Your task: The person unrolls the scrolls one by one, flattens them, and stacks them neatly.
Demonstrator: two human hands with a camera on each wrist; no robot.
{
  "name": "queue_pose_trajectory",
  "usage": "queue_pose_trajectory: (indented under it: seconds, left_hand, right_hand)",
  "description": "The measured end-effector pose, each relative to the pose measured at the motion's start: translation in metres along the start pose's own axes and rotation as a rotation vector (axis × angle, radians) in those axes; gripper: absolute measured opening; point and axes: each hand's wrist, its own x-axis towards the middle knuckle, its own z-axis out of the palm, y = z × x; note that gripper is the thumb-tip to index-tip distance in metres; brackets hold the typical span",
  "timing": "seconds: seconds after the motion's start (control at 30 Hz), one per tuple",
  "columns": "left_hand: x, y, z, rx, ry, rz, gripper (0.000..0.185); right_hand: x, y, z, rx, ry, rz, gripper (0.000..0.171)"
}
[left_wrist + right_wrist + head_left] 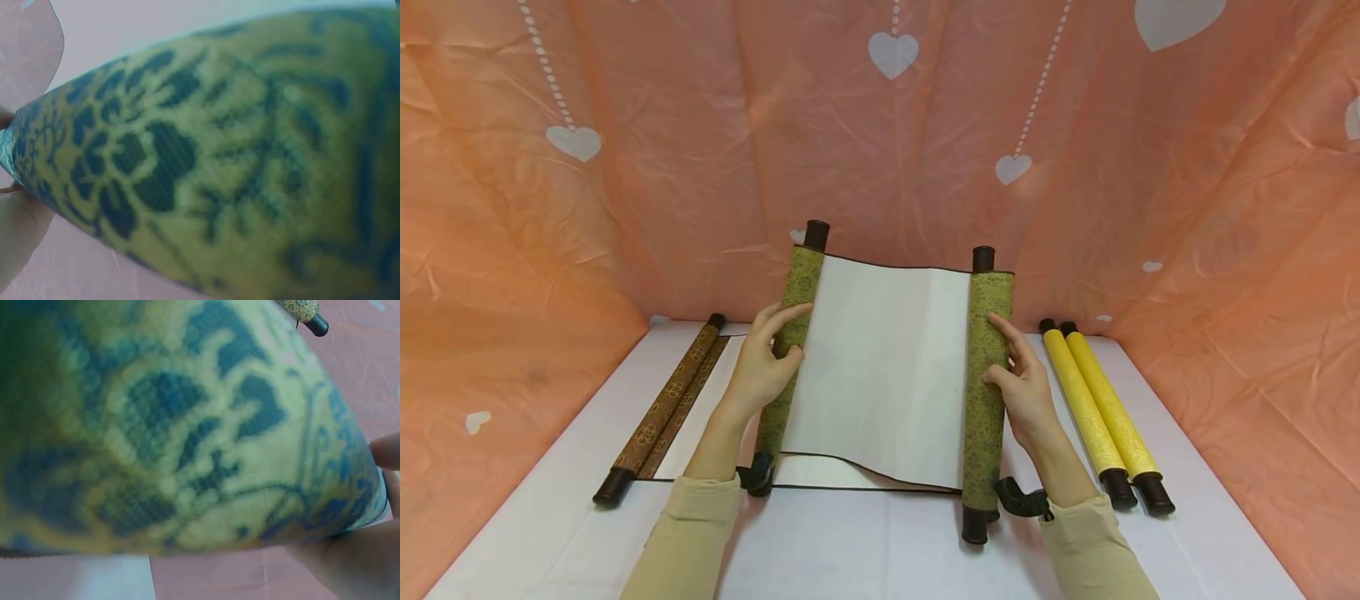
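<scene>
Green scroll [887, 367] held up over the white table [850, 550], half open. White blank paper in the middle, a little wavy, with a thin dark edge. Two green rolls at the sides, covered with dark flower patterns, with dark round knobs at the ends. Left hand [763, 367] gripping the left roll [786, 350], fingers [786, 315] curled over it. Right hand [1022, 387] gripping the right roll [987, 375], fingers [1003, 327] bent around it. Both wrist views filled with blurry green cloth and dark flowers, very close.

Brown scroll [662, 408] lying on the table, well to the left. Two yellow scrolls [1101, 408] lying side by side on the right, touching. Pink cloth [625, 167] with white hearts hanging behind.
</scene>
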Motion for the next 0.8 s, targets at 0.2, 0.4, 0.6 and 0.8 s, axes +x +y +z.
queue_pose_trajectory:
  seconds: [0.2, 0.4, 0.6, 0.8]
  left_hand:
    - [0.0000, 0.0009, 0.0012, 0.034, 0.016, -0.029, 0.059]
    - [-0.0002, -0.0002, 0.0019, 0.037, 0.044, -0.013, 0.056]
    - [-0.0016, 0.0003, 0.0017, -0.007, 0.076, 0.023, 0.052]
    - [-0.0004, -0.0016, 0.0023, -0.015, 0.127, 0.044, 0.053]
  right_hand:
    - [-0.0005, 0.0028, -0.0008, -0.050, -0.002, -0.002, 0.082]
    - [-0.0001, 0.0036, -0.0006, -0.029, 0.002, -0.016, 0.082]
    - [0.0007, 0.0024, -0.0011, 0.002, 0.001, 0.010, 0.081]
    - [0.0012, 0.0026, -0.0023, 0.027, 0.012, 0.014, 0.083]
